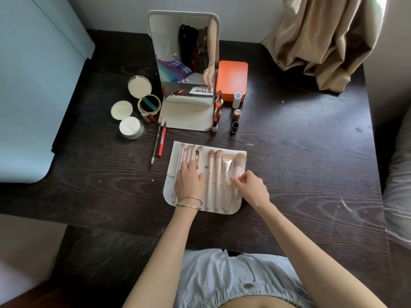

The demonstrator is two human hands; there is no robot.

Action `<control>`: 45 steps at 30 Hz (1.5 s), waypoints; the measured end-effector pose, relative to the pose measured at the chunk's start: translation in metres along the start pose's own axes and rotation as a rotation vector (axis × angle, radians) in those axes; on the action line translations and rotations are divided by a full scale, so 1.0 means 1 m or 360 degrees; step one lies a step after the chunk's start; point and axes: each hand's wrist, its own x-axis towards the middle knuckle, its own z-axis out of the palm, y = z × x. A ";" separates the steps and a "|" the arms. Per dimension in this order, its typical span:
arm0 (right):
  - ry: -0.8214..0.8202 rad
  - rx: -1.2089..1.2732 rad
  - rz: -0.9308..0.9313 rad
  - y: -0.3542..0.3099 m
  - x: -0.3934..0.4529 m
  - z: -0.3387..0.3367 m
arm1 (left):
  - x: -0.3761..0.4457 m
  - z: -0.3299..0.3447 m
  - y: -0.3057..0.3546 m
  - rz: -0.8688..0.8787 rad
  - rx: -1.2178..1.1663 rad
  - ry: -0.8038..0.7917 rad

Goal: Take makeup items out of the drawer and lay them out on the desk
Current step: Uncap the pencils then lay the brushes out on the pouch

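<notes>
A white brush pouch (238,208) lies open on the dark desk (311,174), holding several pink makeup brushes (210,174). My left hand (189,183) rests flat on the pouch's left side, over the thin brushes, fingers straight. My right hand (251,188) pinches the handle of the large powder brush (239,162) at the pouch's right. Three open lipsticks (218,107) stand by the mirror (184,70), with their caps (235,116) beside them. Two pencils (159,141) lie left of the pouch. An open compact (144,96) and a powder jar (131,127) with its lid (121,110) sit at the left.
An orange box (232,80) stands right of the mirror. A beige curtain (322,41) hangs over the desk's back right corner. A pale blue cabinet (33,85) borders the desk's left side. The desk's front edge is close to my body.
</notes>
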 end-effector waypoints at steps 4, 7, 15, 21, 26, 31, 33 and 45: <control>0.0016 -0.0005 0.0012 -0.001 0.000 0.000 | 0.006 -0.001 -0.005 -0.0039 0.0169 -0.0025; 0.0027 -0.0015 0.0012 -0.002 -0.001 0.000 | 0.009 0.000 -0.004 -0.0017 0.0182 -0.0060; 0.0014 -0.0011 0.0005 -0.002 -0.002 0.000 | 0.009 -0.002 0.004 -0.0027 0.0255 -0.0160; 0.0012 -0.0015 0.0010 -0.002 -0.002 0.001 | 0.006 -0.002 0.004 -0.0019 0.0256 -0.0197; 0.0004 -0.0012 0.0008 -0.003 -0.003 0.001 | 0.010 -0.004 0.004 -0.0040 0.0161 -0.0181; 0.0140 -0.0137 -0.0062 -0.008 -0.009 -0.001 | 0.010 -0.005 0.003 -0.0038 0.0082 -0.0179; 0.0223 -0.0213 -0.0183 -0.015 -0.014 -0.002 | 0.009 -0.006 -0.001 -0.0043 0.0020 -0.0156; 0.0105 -0.0840 -0.0419 -0.074 -0.016 0.046 | 0.011 -0.022 -0.030 0.0037 -0.0036 -0.0198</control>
